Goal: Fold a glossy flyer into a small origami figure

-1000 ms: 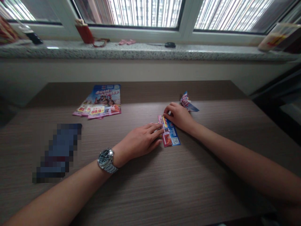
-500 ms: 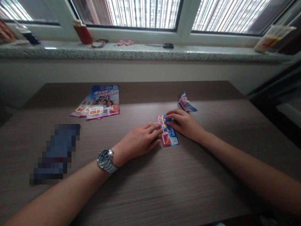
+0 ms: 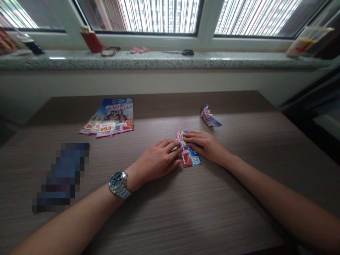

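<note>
A folded flyer (image 3: 188, 157), printed in pink, red and blue with a QR code, lies flat on the brown table (image 3: 164, 212). My left hand (image 3: 162, 157), below a wristwatch (image 3: 118, 182), rests its outstretched fingertips on the flyer's left edge. From the other side, my right hand (image 3: 205, 143) lays its extended fingers flat on the upper right part of the flyer. Neither hand grips it; the fingers hide part of the print. Just beyond the right hand stands a small folded paper shape (image 3: 209, 117) in similar colours.
Several flyers (image 3: 118, 115) lie fanned out at the back left. A pixelated dark object (image 3: 63, 173) lies at the left. Along the granite windowsill (image 3: 148, 63) are a red box (image 3: 91, 40), a black-handled tool (image 3: 187, 52) and a plastic cup (image 3: 305, 42).
My right hand has come slightly nearer, and its fingers have flattened onto the flyer. The left hand stays in nearly the same place. The whole view has shifted slightly.
</note>
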`<state>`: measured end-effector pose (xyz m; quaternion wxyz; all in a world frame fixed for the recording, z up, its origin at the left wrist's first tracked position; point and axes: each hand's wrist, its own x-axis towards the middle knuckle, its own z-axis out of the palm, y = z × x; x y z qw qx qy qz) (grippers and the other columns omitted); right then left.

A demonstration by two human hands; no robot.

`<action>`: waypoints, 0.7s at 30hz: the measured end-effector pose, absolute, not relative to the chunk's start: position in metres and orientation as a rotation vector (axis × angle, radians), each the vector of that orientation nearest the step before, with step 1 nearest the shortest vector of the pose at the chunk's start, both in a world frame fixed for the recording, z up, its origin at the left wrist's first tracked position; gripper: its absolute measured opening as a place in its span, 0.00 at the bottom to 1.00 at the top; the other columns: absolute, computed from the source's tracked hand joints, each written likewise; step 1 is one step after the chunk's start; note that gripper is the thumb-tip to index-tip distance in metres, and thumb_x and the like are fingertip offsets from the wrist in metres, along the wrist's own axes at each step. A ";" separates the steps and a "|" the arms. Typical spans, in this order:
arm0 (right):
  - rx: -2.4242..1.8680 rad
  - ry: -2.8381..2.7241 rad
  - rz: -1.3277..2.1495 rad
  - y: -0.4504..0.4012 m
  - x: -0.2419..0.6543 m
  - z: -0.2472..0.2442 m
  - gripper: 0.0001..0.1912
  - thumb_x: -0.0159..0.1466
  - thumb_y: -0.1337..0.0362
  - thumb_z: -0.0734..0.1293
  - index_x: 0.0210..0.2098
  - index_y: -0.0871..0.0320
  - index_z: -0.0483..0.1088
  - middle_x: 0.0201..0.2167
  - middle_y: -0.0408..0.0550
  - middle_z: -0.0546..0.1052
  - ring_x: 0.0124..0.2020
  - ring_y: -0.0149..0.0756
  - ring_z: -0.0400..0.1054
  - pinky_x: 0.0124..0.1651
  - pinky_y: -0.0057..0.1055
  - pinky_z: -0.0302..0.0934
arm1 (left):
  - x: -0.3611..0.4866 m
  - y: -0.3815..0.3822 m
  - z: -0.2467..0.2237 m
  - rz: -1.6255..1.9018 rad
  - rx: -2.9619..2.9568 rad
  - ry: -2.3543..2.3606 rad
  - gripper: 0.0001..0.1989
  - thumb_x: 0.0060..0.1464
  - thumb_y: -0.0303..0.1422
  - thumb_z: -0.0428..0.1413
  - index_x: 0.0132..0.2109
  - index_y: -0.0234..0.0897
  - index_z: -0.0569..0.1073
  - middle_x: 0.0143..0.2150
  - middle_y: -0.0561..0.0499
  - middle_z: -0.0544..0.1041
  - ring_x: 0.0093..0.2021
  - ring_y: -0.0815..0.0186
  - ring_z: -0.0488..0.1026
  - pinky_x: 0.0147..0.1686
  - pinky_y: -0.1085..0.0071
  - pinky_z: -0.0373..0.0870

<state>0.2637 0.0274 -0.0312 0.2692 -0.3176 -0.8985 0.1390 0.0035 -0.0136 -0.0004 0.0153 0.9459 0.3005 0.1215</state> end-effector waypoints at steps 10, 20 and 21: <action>-0.891 -2.397 0.337 0.024 0.261 -0.030 0.15 0.71 0.66 0.64 0.55 0.55 0.76 0.56 0.54 0.78 0.60 0.46 0.71 0.63 0.48 0.66 | 0.011 -0.019 0.003 0.381 2.943 0.822 0.22 0.70 0.40 0.49 0.64 0.34 0.68 0.64 0.42 0.71 0.62 0.53 0.69 0.64 0.56 0.65; -0.913 -2.398 0.321 0.023 0.261 -0.026 0.16 0.72 0.65 0.62 0.56 0.54 0.75 0.57 0.52 0.78 0.60 0.44 0.70 0.62 0.47 0.66 | 0.008 -0.018 0.003 0.315 2.880 0.823 0.21 0.70 0.41 0.47 0.65 0.39 0.66 0.66 0.45 0.70 0.64 0.56 0.69 0.69 0.52 0.56; -0.917 -2.401 0.309 0.023 0.261 -0.025 0.16 0.72 0.65 0.62 0.56 0.54 0.75 0.57 0.52 0.78 0.59 0.44 0.70 0.62 0.47 0.65 | 0.008 -0.018 0.003 0.321 2.881 0.834 0.21 0.70 0.41 0.47 0.65 0.39 0.66 0.66 0.45 0.70 0.64 0.56 0.69 0.69 0.52 0.55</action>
